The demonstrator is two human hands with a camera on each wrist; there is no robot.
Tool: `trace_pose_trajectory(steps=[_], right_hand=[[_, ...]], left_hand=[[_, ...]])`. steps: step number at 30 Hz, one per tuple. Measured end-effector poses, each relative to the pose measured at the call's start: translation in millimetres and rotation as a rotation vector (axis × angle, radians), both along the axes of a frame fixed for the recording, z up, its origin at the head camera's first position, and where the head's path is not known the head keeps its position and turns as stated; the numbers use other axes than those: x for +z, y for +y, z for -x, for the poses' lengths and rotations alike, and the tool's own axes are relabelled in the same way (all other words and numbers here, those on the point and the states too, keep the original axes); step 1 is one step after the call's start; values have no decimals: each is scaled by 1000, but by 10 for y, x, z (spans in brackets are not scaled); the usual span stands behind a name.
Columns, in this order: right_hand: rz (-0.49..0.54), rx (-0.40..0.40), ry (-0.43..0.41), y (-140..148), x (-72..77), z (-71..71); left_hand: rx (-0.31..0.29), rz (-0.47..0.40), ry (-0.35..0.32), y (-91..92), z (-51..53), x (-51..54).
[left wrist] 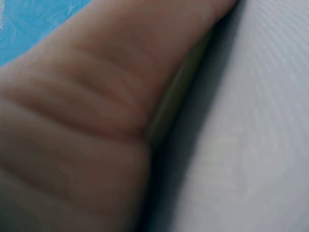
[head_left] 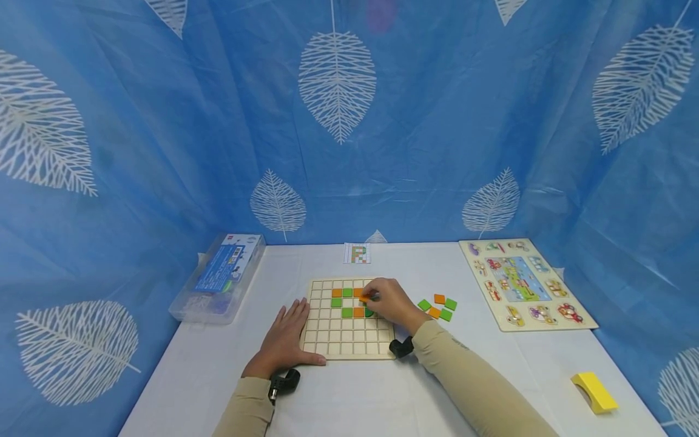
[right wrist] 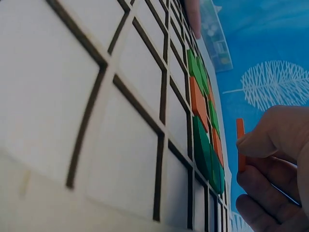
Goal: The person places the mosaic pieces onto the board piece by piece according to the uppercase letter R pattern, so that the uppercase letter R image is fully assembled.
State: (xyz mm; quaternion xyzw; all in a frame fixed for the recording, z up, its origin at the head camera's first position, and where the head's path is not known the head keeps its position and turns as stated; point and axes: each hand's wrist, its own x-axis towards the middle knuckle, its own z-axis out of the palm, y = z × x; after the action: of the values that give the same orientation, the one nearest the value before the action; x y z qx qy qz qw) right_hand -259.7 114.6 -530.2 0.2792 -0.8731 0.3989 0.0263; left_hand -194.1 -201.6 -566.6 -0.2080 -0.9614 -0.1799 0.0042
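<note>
My right hand (head_left: 390, 301) is over the upper right part of a wooden grid board (head_left: 349, 341). Between thumb and fingertips it pinches an orange square tile (right wrist: 241, 145), held on edge above the board in the right wrist view. Green tiles (head_left: 347, 312) and orange tiles (head_left: 336, 292) sit in cells of the board, with dark green round-edged pieces (right wrist: 203, 147) near the right hand. My left hand (head_left: 286, 337) rests along the board's left edge, fingers straight and thumb by the lower left corner. Skin fills much of the blurred left wrist view.
Loose green and orange tiles (head_left: 439, 299) lie right of the board. Behind it is a small pattern card (head_left: 357, 253). A clear plastic box (head_left: 221, 279) stands at left; a picture puzzle board (head_left: 494, 312) and yellow arch block (head_left: 597, 393) lie at right.
</note>
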Motion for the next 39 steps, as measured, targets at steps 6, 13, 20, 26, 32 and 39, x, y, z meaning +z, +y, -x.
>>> trace_pose_trajectory(steps=[6, 13, 20, 26, 32, 39], right_hand=[[-17, 16, 12, -86, -3, -27], [-34, 29, 3, -189, -3, -51], [-16, 71, -3, -328, 1, -78], [-38, 75, -36, -461, -7, -109], [-136, 72, 16, -579, -20, -130], [-172, 82, 79, -653, -39, -133]], left_hand=[[-1, 3, -10, -5, 9, 10], [6, 8, -10, 11, 10, 19], [16, 25, -22, 17, 1, 24], [1, 7, 0, 7, 1, 16], [-3, 7, 0, 2, 5, 13], [-5, 0, 15, 6, 8, 1]])
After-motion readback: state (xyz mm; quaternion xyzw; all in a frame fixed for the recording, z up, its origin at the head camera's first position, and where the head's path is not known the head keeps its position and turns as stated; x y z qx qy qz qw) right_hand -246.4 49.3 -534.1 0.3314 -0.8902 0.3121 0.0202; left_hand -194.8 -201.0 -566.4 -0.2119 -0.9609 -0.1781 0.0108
